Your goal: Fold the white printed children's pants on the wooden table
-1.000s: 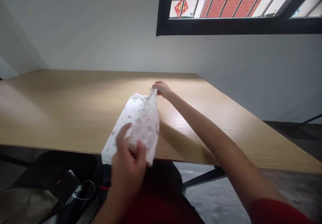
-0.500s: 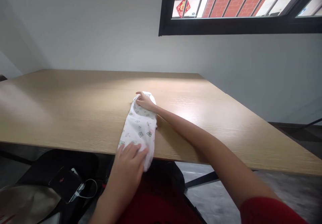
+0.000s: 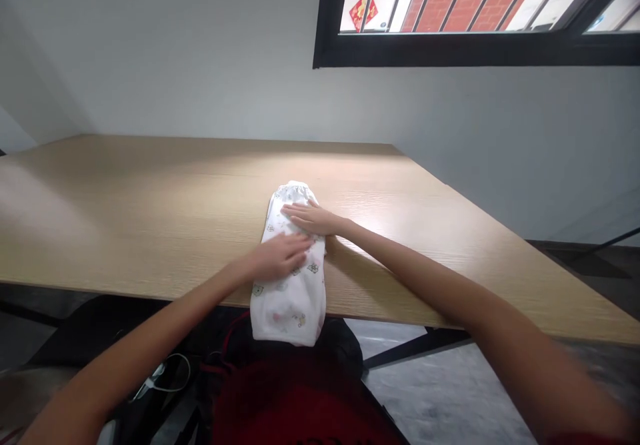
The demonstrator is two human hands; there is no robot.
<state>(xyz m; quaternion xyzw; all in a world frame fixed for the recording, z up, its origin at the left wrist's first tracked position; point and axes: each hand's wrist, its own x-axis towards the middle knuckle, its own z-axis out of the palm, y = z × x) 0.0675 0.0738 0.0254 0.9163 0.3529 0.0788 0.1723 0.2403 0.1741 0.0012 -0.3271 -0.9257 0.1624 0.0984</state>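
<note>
A white printed garment, folded long and narrow, lies flat on the wooden table. Its far end is gathered as if by elastic, and its near end hangs over the table's front edge. My left hand rests palm down across its middle, a little blurred, with the fingers stretched to the right. Just beyond it, my right hand lies flat on the upper part, fingers extended to the left. Neither hand grips the cloth. The garment's exact kind cannot be made out.
A pale wall and a dark-framed, barred window stand behind the table. At the lower left, a white cable loops beside a dark seat below table height. A dark table leg shows at the right.
My left hand has moved from the garment's near end up to its middle. My right hand has shifted slightly nearer and right, its fingers now flat. The garment has moved slightly right and straightened.
</note>
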